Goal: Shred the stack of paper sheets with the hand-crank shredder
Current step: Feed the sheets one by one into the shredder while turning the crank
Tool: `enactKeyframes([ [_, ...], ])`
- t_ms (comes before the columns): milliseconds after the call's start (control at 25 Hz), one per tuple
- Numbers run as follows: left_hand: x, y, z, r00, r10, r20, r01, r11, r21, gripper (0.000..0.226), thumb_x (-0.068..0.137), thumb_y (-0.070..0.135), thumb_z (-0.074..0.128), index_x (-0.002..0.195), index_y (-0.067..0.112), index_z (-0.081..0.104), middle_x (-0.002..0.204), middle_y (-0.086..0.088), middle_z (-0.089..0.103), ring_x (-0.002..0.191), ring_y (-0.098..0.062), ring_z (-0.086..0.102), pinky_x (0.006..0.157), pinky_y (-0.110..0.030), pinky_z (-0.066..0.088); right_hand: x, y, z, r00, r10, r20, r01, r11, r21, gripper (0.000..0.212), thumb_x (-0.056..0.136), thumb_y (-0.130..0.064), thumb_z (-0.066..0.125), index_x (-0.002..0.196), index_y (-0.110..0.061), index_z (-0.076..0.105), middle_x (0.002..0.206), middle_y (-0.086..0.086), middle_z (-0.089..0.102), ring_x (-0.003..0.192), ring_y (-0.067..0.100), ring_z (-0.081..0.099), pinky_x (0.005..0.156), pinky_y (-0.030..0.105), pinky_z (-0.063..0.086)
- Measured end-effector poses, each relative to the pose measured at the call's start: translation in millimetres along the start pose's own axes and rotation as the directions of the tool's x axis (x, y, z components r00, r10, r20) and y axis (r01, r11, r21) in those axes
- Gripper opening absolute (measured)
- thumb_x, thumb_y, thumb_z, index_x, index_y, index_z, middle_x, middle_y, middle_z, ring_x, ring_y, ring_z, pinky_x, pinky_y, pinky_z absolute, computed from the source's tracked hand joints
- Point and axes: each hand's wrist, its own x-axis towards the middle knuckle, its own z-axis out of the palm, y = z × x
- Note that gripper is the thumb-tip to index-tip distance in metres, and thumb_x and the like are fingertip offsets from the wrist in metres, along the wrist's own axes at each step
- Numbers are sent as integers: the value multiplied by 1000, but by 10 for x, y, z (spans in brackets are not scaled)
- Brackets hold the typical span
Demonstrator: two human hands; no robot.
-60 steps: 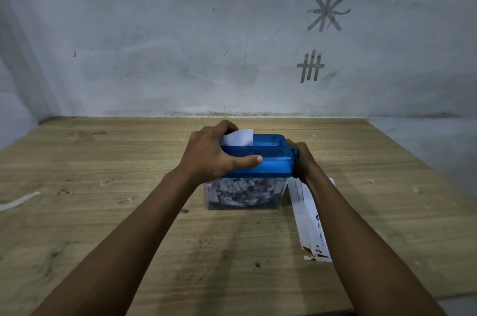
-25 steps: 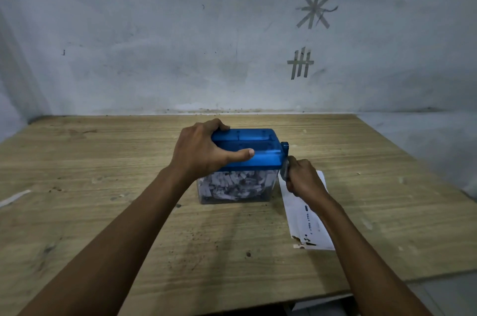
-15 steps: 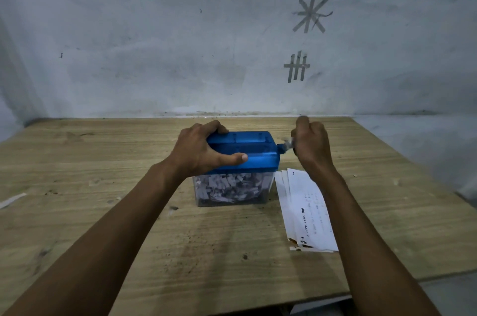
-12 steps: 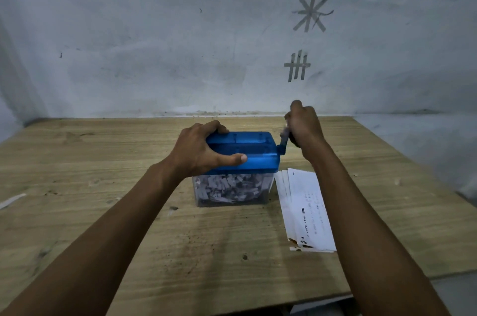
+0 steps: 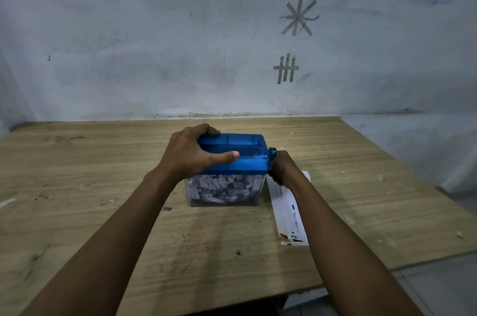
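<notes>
While left fingers [image 5: 224, 157] clamp the shredder [image 5: 249, 162], right fingers [image 5: 275, 175] grip its side crank [image 5: 272, 153] above sheets [image 5: 286, 209].

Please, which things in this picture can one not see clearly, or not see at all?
Crank, head view: only its blue hub shows; the right hand wraps the handle.
Paper stack, head view: the right forearm covers its right side, so the sheets cannot be counted; the print is too small to read.
Shredder, head view: the left hand hides its left end.
</notes>
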Motion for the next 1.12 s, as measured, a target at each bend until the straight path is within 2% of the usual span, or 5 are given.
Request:
enactKeyframes([
  [280, -16, 56, 10, 1000, -6, -14, 6, 1000, -10, 88, 51, 88, 69, 114, 27, 67, 109, 11, 68, 98, -8, 65, 87, -26, 54, -456, 333, -362, 908, -300, -293, 134, 870, -475, 40, 99, -51, 49, 92, -15, 65, 97, 8, 70, 95, 29, 64, 85, 39, 48],
  [480, 4, 56, -40, 999, -19, 48, 20, 1000, -11, 88, 50, 86, 70, 114, 27, 67, 110, 11, 68, 99, -9, 65, 92, -31, 55, -646, 659, -545, 947, 33, -319, -246, 714, -656, 105, 72, -80, 66, 144, -10, 37, 150, 18, 33, 140, 37, 31, 111, 50, 30],
  [640, -2, 78, -72, 995, -23, 94, 27, 999, -38, 85, 53, 82, 78, 116, 26, 66, 111, 11, 67, 101, -9, 64, 89, -25, 53, -586, 721, -544, 938, -47, -342, -147, 842, -519, 87, 71, -54, 84, 133, -12, 40, 138, 14, 47, 130, 34, 44, 103, 47, 38],
  [840, 17, 83, -71, 996, -27, 89, 30, 999, -33, 74, 59, 70, 81, 115, 24, 67, 111, 10, 67, 101, -10, 64, 86, -23, 51, -550, 777, -644, 868, -260, -423, 88, 919, -385, 21, 75, -14, 85, 79, -9, 66, 78, 1, 66, 92, 28, 66, 71, 29, 44],
  [1120, 43, 139, -135, 985, -31, 170, -20, 956, 294, 91, 53, 99, 49, 114, 33, 60, 109, 11, 66, 99, -11, 61, 100, -39, 45, -505, 789, -735, 857, -308, -412, 143, 912, -384, 18, 77, -12, 82, 79, -12, 64, 79, 3, 69, 90, 25, 64, 74, 35, 53],
])
